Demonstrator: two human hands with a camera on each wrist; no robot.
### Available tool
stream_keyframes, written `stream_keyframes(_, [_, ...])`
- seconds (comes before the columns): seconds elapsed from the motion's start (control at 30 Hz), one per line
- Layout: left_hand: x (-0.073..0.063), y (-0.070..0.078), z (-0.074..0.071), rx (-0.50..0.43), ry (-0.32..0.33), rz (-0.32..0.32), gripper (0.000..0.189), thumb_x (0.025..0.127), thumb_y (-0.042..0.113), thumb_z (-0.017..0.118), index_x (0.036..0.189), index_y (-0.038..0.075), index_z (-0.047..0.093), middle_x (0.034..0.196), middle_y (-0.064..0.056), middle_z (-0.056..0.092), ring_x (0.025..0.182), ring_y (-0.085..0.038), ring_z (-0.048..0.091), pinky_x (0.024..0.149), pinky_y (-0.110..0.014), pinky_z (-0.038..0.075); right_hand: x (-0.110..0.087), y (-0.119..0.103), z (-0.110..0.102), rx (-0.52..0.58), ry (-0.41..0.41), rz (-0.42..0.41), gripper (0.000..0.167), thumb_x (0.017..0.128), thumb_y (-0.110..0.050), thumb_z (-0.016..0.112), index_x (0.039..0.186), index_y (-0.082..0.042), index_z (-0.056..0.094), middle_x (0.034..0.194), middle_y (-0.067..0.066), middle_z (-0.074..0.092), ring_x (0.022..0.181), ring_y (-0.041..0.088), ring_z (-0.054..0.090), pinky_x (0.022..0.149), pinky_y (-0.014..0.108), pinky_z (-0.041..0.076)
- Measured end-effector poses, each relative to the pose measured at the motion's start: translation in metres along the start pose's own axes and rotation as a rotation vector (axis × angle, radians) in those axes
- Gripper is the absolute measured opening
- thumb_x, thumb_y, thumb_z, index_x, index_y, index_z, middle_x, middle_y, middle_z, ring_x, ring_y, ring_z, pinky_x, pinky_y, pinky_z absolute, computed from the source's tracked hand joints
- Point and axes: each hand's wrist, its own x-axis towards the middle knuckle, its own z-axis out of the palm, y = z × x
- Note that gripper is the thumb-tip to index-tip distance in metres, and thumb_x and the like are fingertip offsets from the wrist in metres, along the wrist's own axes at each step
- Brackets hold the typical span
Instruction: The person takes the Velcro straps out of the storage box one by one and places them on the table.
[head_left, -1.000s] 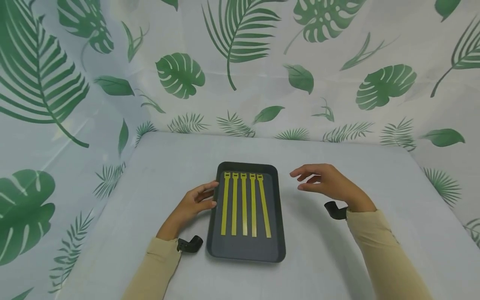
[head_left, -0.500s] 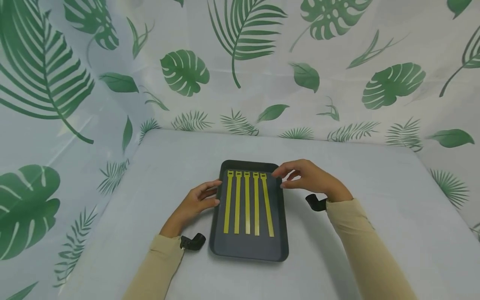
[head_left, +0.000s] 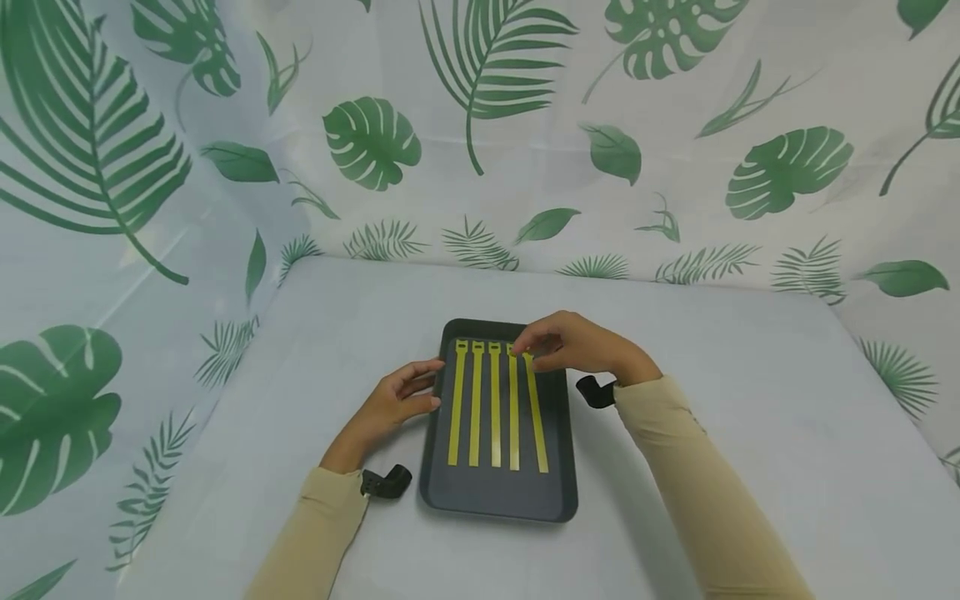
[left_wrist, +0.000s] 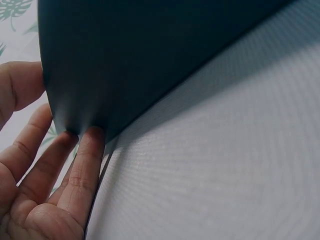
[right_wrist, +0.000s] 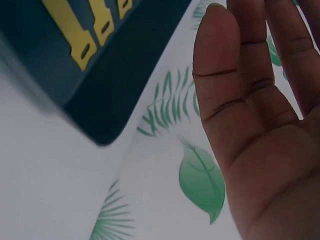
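Observation:
A dark grey tray (head_left: pixel 495 493) lies lengthwise on the white tabletop. In it several yellow cable straps (head_left: pixel 496 408) with slotted heads lie in a row, heads at the far end; the rightmost one slants. My left hand (head_left: pixel 393 400) is at the tray's left side, fingertips touching its outer wall (left_wrist: pixel 115 65), as the left wrist view shows. Over the far right part of the tray is my right hand (head_left: pixel 581 343), thumb and fingers apart and bent a little, overlapping the two rightmost strap heads. The right wrist view has this hand (right_wrist: pixel 270 140) beside the tray's corner, nothing seen in it.
A white cloth with green leaf prints (head_left: pixel 371 143) hangs behind and to the left and right of the table (head_left: pixel 337 308). Each wrist carries a small black camera (head_left: pixel 388 482).
My right hand has moved left from beside the tray to above its far right strap heads. The left hand keeps its place at the tray wall, and the straps lie as before.

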Motion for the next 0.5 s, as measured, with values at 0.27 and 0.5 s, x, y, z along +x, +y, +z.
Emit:
stream_keyframes(0.27, [0.001,-0.001,-0.001,-0.003,0.001,-0.002,0.061,0.103,0.002,0.070,0.158,-0.007,0.047,0.167,-0.026,0.042,0.153,-0.047,0.042,0.113,-0.039,0.053,0.027,0.002,0.010,0.026,-0.065,-0.028,0.024,0.096,0.008,0.074,0.119,0.006,0.076,0.121,0.026,0.074,0.100,0.025,0.068,0.083,0.036,0.061])
stream_keyframes(0.5, [0.002,-0.003,-0.002,-0.037,-0.019,0.021,0.062,0.103,0.001,0.070,0.158,-0.010,0.044,0.166,-0.029,0.040,0.152,-0.050,0.042,0.108,-0.036,0.056,0.049,0.004,0.020,0.028,-0.136,-0.064,0.024,0.097,0.009,0.072,0.121,0.010,0.074,0.122,0.023,0.075,0.098,0.024,0.071,0.085,0.039,0.062])
